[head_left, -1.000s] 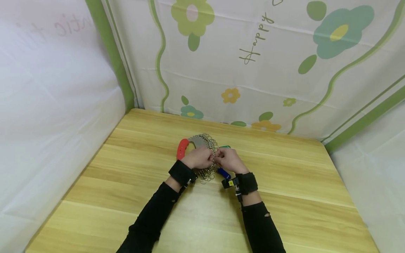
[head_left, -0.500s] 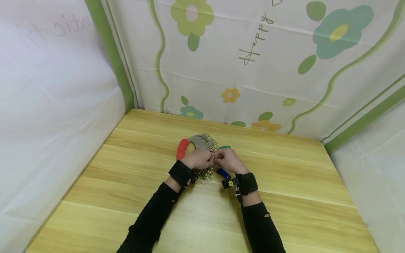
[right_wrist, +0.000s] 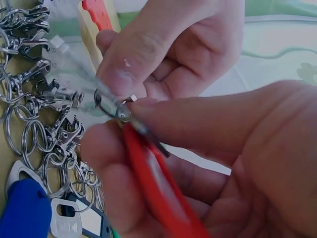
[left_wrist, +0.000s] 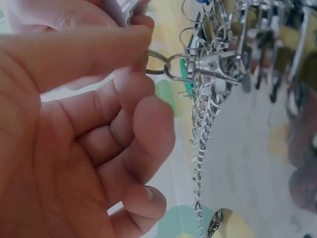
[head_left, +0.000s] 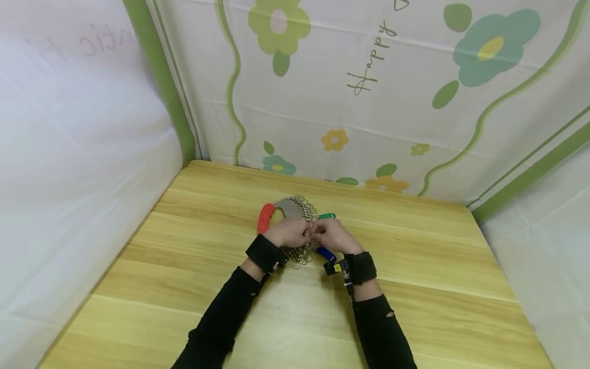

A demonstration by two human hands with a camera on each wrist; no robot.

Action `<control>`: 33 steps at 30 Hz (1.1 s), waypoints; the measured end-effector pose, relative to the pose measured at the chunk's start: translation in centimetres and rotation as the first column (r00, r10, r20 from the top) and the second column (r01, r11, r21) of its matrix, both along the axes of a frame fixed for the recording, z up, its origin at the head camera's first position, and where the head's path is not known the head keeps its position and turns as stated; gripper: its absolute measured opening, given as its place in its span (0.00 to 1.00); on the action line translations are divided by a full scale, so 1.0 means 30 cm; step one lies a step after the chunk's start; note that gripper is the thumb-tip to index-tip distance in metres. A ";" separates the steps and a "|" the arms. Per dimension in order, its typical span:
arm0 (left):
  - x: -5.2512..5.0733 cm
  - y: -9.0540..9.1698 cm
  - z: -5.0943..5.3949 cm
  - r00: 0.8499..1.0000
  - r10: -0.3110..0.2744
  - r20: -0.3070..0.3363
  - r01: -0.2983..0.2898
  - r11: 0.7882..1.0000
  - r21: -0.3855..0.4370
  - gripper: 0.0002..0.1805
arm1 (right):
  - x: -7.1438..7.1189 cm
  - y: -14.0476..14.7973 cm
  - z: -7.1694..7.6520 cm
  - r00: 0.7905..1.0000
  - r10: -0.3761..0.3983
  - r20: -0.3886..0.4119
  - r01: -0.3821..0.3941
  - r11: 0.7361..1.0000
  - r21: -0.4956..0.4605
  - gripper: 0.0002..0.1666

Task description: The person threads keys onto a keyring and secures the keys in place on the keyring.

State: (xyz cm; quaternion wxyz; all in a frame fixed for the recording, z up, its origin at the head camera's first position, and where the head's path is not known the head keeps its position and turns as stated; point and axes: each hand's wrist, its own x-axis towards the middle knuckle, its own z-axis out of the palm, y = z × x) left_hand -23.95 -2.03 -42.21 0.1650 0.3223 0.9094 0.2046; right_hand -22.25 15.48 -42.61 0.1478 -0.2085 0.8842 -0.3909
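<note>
A large key holder lies on the table, with a curved red handle point(head_left: 265, 218), a grey metal plate point(head_left: 290, 207) and many small clips and rings around its edge. My left hand point(head_left: 292, 231) pinches a split ring point(left_wrist: 166, 59) between thumb and index finger; it links to a ring on a metal clip point(left_wrist: 215, 67). Facing it, my right hand point(head_left: 334, 236) holds a red key tag point(right_wrist: 156, 183) between thumb and curled fingers. The tag's end meets the ring at my fingertips; whether it is threaded on, I cannot tell.
A blue key tag point(head_left: 326, 253) lies just below my right hand, and a green key tag point(head_left: 327, 216) just above it. Several rings point(right_wrist: 29, 131) hang from the clips nearby. Around the wooden table point(head_left: 438, 287) stand white fabric walls, the back one flower-printed point(head_left: 299, 102).
Both hands stay almost in place at the holder's right edge. My right hand has shifted slightly, and more of the green key tag shows above it.
</note>
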 end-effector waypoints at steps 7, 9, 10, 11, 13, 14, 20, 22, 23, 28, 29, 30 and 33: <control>0.019 0.016 0.000 0.998 -0.039 -0.039 0.039 0.999 -0.021 0.17 | 0.020 0.029 -0.009 0.998 0.055 0.008 -0.055 0.998 0.011 0.05; 0.026 0.023 0.001 0.997 -0.059 -0.043 0.057 0.998 -0.036 0.17 | 0.028 0.036 -0.009 0.997 0.075 -0.001 -0.075 0.996 0.040 0.05; 0.029 0.026 0.001 0.997 -0.072 -0.042 0.070 0.997 -0.043 0.18 | 0.031 0.039 -0.010 0.997 0.082 -0.006 -0.082 0.995 0.058 0.05; 0.033 0.028 0.001 0.996 -0.083 -0.038 0.082 0.996 -0.039 0.18 | 0.035 0.042 -0.011 0.996 0.091 -0.011 -0.090 0.993 0.075 0.04; 0.039 0.029 0.003 0.994 -0.106 -0.030 0.105 0.994 -0.026 0.17 | 0.044 0.046 -0.013 0.994 0.111 -0.022 -0.109 0.989 0.101 0.05; 0.042 0.027 0.006 0.993 -0.113 -0.018 0.113 0.994 -0.006 0.16 | 0.049 0.046 -0.015 0.993 0.118 -0.029 -0.114 0.987 0.111 0.05; 0.052 -0.016 0.014 0.992 -0.128 0.000 0.128 0.991 0.034 0.10 | 0.085 0.043 -0.039 0.982 0.170 -0.084 -0.155 0.975 0.156 0.09; 0.054 -0.038 0.017 0.993 -0.119 -0.014 0.119 0.993 0.003 0.09 | 0.099 0.038 -0.048 0.981 0.174 -0.087 -0.158 0.974 0.160 0.09; 0.057 -0.048 0.020 0.993 -0.116 -0.014 0.116 0.993 -0.005 0.09 | 0.106 0.035 -0.052 0.981 0.168 -0.092 -0.152 0.975 0.160 0.09; 0.070 -0.091 0.039 0.993 -0.118 -0.029 0.117 0.993 -0.030 0.11 | 0.140 0.025 -0.083 0.978 0.118 -0.174 -0.084 0.978 0.191 0.10; 0.071 -0.100 0.042 0.992 -0.120 -0.032 0.119 0.992 -0.034 0.12 | 0.144 0.024 -0.089 0.973 0.115 -0.200 -0.075 0.977 0.197 0.11; 0.073 -0.107 0.045 0.992 -0.123 -0.037 0.121 0.992 -0.039 0.12 | 0.148 0.024 -0.095 0.966 0.119 -0.229 -0.071 0.976 0.208 0.11; 0.076 -0.129 0.053 0.993 -0.115 -0.036 0.112 0.992 -0.064 0.12 | 0.162 0.025 -0.102 0.934 0.149 -0.326 -0.074 0.970 0.233 0.10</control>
